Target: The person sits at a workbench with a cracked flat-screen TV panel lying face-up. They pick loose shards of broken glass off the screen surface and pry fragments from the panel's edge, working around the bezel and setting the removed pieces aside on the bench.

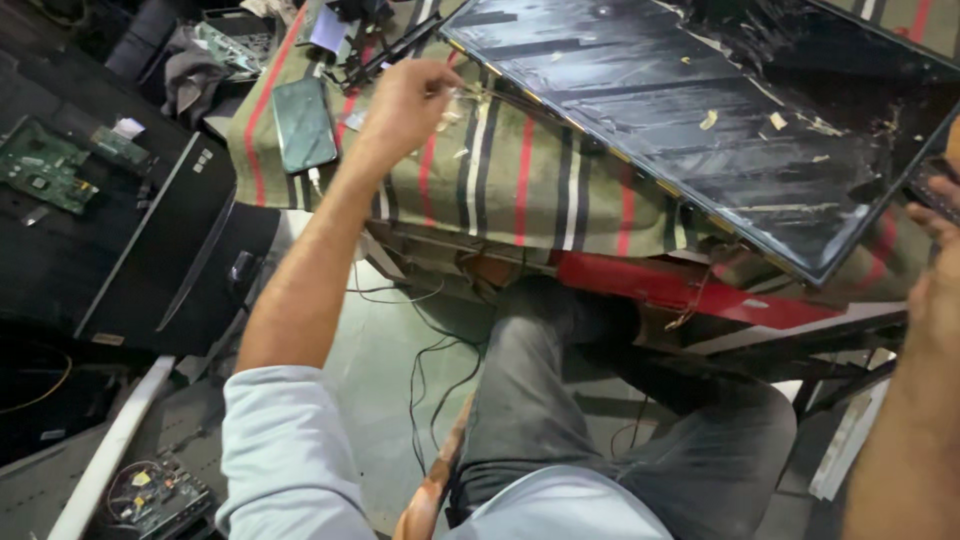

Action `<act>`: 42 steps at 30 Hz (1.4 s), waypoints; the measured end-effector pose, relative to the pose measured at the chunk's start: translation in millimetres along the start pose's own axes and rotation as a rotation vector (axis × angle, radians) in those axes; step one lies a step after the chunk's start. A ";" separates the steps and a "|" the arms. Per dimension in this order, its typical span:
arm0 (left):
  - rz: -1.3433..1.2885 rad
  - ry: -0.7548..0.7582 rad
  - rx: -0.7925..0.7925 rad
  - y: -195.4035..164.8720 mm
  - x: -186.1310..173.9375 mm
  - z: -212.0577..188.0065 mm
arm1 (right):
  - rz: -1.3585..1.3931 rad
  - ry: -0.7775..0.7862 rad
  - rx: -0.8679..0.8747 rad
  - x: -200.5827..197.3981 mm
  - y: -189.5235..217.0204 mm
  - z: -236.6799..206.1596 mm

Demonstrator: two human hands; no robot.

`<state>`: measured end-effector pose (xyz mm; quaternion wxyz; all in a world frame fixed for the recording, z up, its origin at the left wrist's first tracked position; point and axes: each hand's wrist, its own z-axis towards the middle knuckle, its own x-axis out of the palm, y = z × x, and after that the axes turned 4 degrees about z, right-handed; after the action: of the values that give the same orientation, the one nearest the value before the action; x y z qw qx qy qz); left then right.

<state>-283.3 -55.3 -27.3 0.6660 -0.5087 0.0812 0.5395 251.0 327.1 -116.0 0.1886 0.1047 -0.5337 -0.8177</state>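
Note:
A large black flat display panel (700, 110) lies on a bench covered with a striped green, red and white cloth (520, 180); bits of yellowish tape dot its surface. My left hand (405, 100) reaches over the cloth at the panel's near left corner, fingers pinched on a thin clear strip of tape (462, 95) that runs to the panel's edge. My right hand (935, 215) is at the frame's right edge, touching the panel's lower right corner; what it holds is cut off.
A smartphone (303, 122) lies on the cloth left of my left hand. A green circuit board (45, 165) rests on a black casing at the left. Cables (430, 360) trail on the floor by my knee. Another board (150, 495) lies bottom left.

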 end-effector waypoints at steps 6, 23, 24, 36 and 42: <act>0.450 -0.108 0.119 20.3 -0.9 -9.6 | -0.024 -0.133 0.020 23.6 62.8 -15.4; 0.631 -0.149 0.002 47.2 25.7 -20.8 | -0.119 -0.088 0.241 41.0 101.8 -9.6; 0.658 -0.148 0.007 49.4 26.5 -21.8 | -0.159 -0.093 0.229 44.6 101.6 -8.8; 0.578 -0.266 0.163 -8.2 49.4 2.2 | -0.351 -0.160 0.300 68.0 101.6 9.3; 0.265 -0.238 0.524 -113.7 96.2 0.1 | -0.625 -0.122 0.090 66.6 90.5 10.1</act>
<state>-153.3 17.3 -23.4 0.7032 -0.2381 0.2042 0.6381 204.7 275.0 -27.3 -0.1088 0.2225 -0.5218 -0.8163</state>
